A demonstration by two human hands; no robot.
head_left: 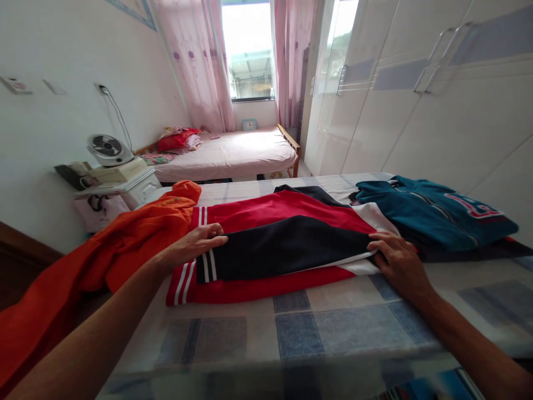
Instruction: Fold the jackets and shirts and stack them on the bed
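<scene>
A red jacket [254,214] with black sleeves and white-striped hems lies flat on the blue-and-white checked sheet [333,328]. One black sleeve [287,247] is folded across its front, and another shows at the far edge. My left hand [204,241] pinches this near sleeve close to its striped cuff. At the sleeve's other end, by the white shoulder part, my right hand [395,258] grips the fabric with its fingers curled. Some fingertips are hidden in the cloth. An orange garment [141,236] lies left of the jacket. To the right is a folded teal jacket [428,208].
Beyond stands a second bed [245,153] with red cloths and a small clock [249,124]. On the left, a white fan [109,149] sits on a bedside cabinet [141,186]. White wardrobe doors [416,111] line the right side.
</scene>
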